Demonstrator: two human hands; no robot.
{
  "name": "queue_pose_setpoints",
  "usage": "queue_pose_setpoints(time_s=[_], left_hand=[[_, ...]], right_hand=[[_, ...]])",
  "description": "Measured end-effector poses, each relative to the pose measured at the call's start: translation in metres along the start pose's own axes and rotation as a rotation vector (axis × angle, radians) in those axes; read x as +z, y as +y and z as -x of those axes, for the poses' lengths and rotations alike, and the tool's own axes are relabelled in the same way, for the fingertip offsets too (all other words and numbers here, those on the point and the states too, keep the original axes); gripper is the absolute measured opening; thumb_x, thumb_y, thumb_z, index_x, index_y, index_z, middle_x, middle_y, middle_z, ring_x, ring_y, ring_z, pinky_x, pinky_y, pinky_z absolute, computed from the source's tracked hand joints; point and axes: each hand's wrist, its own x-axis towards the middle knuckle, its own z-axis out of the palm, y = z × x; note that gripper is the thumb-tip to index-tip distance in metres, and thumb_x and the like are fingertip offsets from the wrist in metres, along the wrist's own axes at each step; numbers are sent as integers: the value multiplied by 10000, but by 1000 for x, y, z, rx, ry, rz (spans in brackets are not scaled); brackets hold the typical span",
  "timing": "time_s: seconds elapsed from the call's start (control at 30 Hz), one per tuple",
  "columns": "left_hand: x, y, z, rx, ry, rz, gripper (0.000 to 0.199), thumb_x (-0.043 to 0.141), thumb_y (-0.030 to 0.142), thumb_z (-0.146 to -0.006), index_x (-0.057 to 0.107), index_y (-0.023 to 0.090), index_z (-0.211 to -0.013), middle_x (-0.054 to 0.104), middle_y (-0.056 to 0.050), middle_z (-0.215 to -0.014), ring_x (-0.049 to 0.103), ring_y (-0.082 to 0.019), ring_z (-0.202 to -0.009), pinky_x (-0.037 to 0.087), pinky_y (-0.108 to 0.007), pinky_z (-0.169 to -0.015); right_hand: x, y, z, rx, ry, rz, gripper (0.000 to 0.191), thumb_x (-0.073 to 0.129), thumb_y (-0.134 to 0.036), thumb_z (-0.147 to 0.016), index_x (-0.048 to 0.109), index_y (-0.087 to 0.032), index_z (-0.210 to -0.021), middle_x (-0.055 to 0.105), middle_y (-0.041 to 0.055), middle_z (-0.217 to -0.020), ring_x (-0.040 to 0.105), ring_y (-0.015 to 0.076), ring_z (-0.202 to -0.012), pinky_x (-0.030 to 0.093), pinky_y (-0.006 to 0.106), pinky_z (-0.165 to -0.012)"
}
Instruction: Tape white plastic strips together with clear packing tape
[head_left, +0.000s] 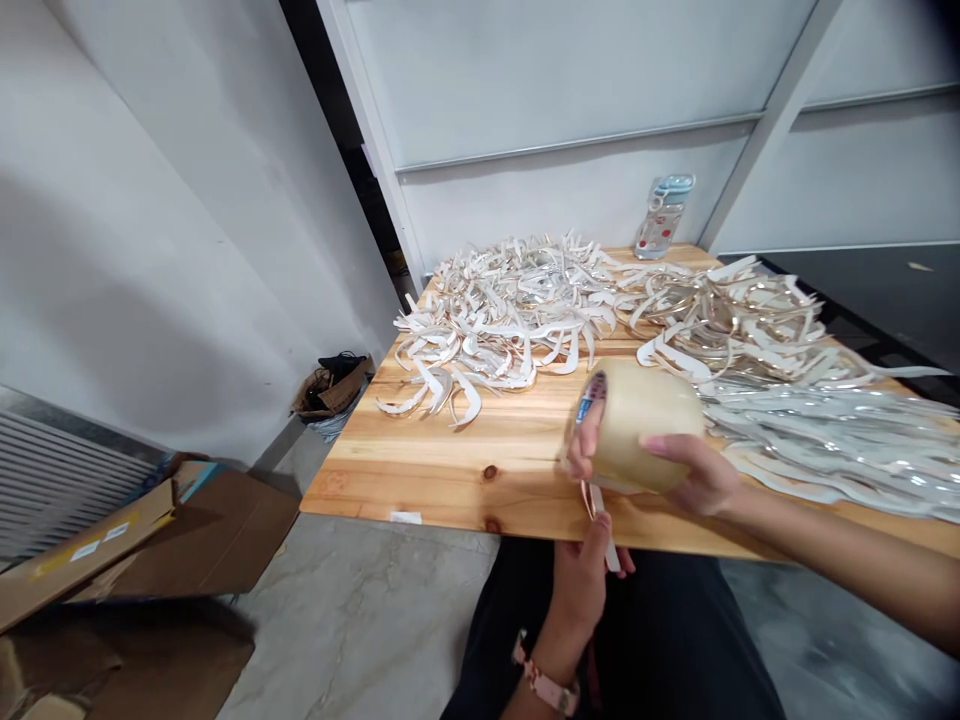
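My right hand grips a wide roll of clear packing tape, with fingers inside its core and the thumb on the outer face. The roll is held over the front of the wooden table. Just below it, my left hand pinches a narrow curved strip, white with a shiny copper-coloured side, at the table's front edge. The strip's upper end reaches up close beneath the roll; whether the two touch I cannot tell. A pink watch band circles my left wrist.
Piles of curved white and metallic strips cover the table's back left, with another heap at the right. Long silvery strips lie front right. A clear bottle stands at the back. Cardboard lies on the floor at left.
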Motion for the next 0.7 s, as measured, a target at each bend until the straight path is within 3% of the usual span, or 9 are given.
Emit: queue_pose_setpoints(time_s=[0.13, 0.3, 0.47, 0.6, 0.7], left_hand=[[1, 1, -1, -14, -4, 16, 707, 684, 853, -571, 565, 168, -697, 525, 16, -452, 445, -103, -448, 339, -254, -505], [0, -5, -4, -6, -14, 1, 734, 641, 887, -584, 572, 166, -701, 517, 16, -445, 436, -104, -444, 338, -260, -509], [-2, -8, -3, -3, -20, -23, 763, 623, 901, -588, 601, 148, -707, 527, 3, -456, 473, -120, -473, 363, -267, -535], [-1, -6, -3, -4, -19, 3, 734, 631, 890, -597, 578, 160, -661, 517, 5, -457, 442, -109, -457, 351, -268, -522], [-2, -7, -4, 7, -38, -1, 724, 625, 881, -616, 586, 158, -631, 513, -2, -458, 439, -110, -457, 350, -273, -521]], right_hand=[[0, -1, 2, -28, 82, 22, 353, 620, -522, -801, 667, -197, -932, 651, 78, -810, 595, 247, -764, 484, 372, -680], [-8, -4, 3, 32, 18, 7, 343, 586, -496, -839, 666, -205, -1002, 675, 96, -869, 624, 261, -761, 511, 384, -651], [-16, 0, -3, -78, 125, 54, 350, 641, -515, -809, 681, -207, -971, 671, 87, -859, 627, 260, -801, 524, 398, -721], [-16, -18, -14, -1, 87, 47, 323, 620, -484, -802, 703, -207, -946, 684, 103, -835, 615, 277, -767, 513, 413, -667], [-13, -30, -18, -171, 188, 50, 294, 613, -460, -778, 696, -227, -938, 679, 87, -847, 614, 283, -799, 516, 440, -731]])
